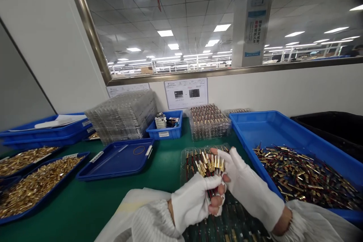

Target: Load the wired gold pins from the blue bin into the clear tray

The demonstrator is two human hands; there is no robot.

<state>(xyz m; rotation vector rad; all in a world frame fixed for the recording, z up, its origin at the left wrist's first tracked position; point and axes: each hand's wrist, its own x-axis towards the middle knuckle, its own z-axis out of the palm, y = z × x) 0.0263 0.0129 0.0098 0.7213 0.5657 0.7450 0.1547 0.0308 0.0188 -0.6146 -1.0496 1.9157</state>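
Both my hands wear white gloves with bare fingertips. My left hand (195, 201) is closed around a fanned bundle of gold-tipped red pins (209, 163). My right hand (246, 188) cups the same bundle from the right, fingers curled against the pin tips. The bundle is held just above a clear plastic tray (190, 157) with rows of the same pins, lying on the green table in front of me.
A big blue tray (263, 126) with loose pins (300, 176) sits at right, a black bin (334, 124) beyond it. Filled clear trays (209, 121), a small blue box (167, 125) and stacked empty clear trays (121, 115) stand at the back. An empty blue tray (117, 159) and trays of gold parts (34, 185) lie left.
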